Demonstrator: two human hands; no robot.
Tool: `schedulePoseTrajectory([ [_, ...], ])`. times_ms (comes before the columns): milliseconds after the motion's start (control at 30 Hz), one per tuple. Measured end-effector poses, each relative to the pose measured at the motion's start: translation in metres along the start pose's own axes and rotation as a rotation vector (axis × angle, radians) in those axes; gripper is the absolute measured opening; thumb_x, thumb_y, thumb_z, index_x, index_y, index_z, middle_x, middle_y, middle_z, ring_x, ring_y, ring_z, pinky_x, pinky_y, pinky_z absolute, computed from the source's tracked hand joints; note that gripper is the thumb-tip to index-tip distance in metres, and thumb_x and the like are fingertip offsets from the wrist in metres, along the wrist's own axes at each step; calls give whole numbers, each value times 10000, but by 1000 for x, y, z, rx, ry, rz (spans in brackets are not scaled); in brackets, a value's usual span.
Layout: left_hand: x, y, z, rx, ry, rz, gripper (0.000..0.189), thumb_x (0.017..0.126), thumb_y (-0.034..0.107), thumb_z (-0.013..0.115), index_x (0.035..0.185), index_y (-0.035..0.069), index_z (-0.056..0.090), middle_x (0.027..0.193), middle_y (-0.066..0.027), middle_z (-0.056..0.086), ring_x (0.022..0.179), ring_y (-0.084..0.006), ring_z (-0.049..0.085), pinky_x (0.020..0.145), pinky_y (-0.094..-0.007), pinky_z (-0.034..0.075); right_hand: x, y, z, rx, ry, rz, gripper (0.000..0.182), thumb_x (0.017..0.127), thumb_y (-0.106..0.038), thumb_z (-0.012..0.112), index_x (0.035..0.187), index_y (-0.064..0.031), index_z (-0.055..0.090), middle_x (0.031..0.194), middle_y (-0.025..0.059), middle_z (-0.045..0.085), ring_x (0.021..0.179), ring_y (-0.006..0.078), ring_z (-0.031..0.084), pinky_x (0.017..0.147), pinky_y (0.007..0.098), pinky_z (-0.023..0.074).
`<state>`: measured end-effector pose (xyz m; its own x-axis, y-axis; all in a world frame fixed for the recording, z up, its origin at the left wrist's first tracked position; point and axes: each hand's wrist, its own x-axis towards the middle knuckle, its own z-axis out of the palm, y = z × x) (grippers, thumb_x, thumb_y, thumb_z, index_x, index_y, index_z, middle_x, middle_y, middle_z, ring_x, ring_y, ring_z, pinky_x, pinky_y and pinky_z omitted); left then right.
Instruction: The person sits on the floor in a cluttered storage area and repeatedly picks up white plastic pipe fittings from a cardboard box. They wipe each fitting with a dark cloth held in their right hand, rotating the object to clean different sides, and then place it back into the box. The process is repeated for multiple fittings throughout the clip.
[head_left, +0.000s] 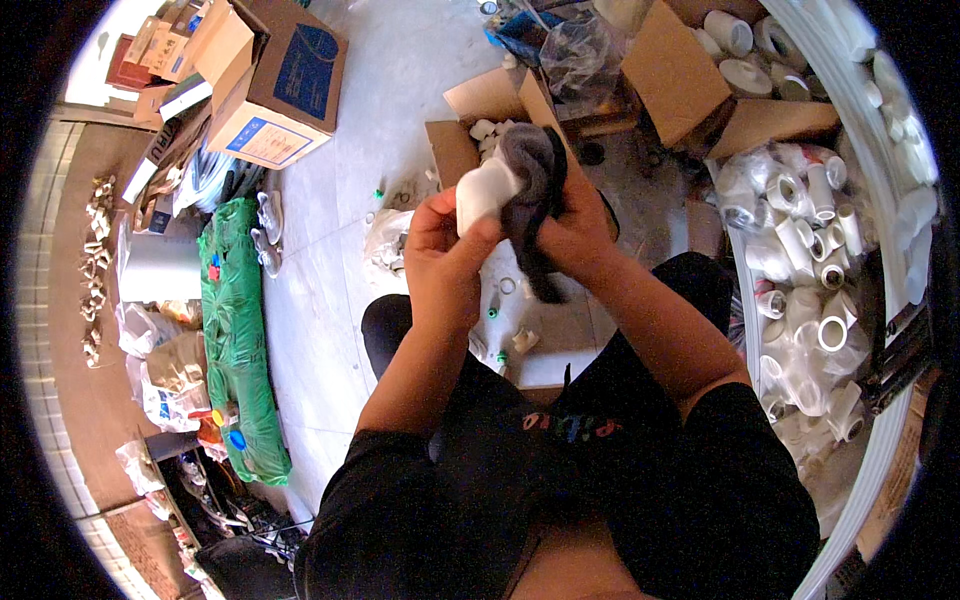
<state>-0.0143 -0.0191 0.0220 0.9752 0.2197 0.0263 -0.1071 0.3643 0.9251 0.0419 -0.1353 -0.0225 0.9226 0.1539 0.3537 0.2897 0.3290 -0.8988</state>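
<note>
My left hand (450, 259) grips a white plastic pipe elbow (480, 196), its thumb on the near side. My right hand (581, 229) holds a dark grey cloth (529, 169) against the right end of the elbow. Part of the cloth hangs down below my right hand. How far the cloth covers the fitting cannot be told. Just beyond both hands an open cardboard box (454, 154) stands on the floor, with small white fittings (487, 131) inside. Small green pieces (493, 313) and a ring (508, 285) lie on the floor between my knees.
White pipe fittings (832, 334), many in clear bags, fill the right side. An open carton (675, 75) of larger fittings stands at upper right. On the left are a big cardboard box (274, 90), a long green plastic-wrapped bundle (244, 337) and a pair of shoes (268, 232).
</note>
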Motion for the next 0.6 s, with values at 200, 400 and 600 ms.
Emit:
schedulePoseTrajectory([
  [200,-6,5,-4,342,-109,226,438,643,-64,664,1038,7,488,997,-71,534,904,-150,530,825,-274,413,-5,-3,0,61,33,-78,426,632,-128,591,1040,-47,502,901,66,572,811,145,545,742,288,443],
  [400,-6,13,-14,788,-235,495,428,589,-54,679,985,27,538,957,-96,559,905,-200,542,786,-305,443,3,-10,-11,-32,-85,-14,381,659,-110,543,1030,-34,504,923,78,570,822,156,542,744,284,433],
  [600,6,19,-25,1337,-667,812,405,565,-9,668,955,51,580,958,-132,562,885,-289,543,776,-341,442,11,-30,-12,-456,-204,244,480,641,-214,596,1041,14,461,836,144,579,762,210,567,676,308,449],
])
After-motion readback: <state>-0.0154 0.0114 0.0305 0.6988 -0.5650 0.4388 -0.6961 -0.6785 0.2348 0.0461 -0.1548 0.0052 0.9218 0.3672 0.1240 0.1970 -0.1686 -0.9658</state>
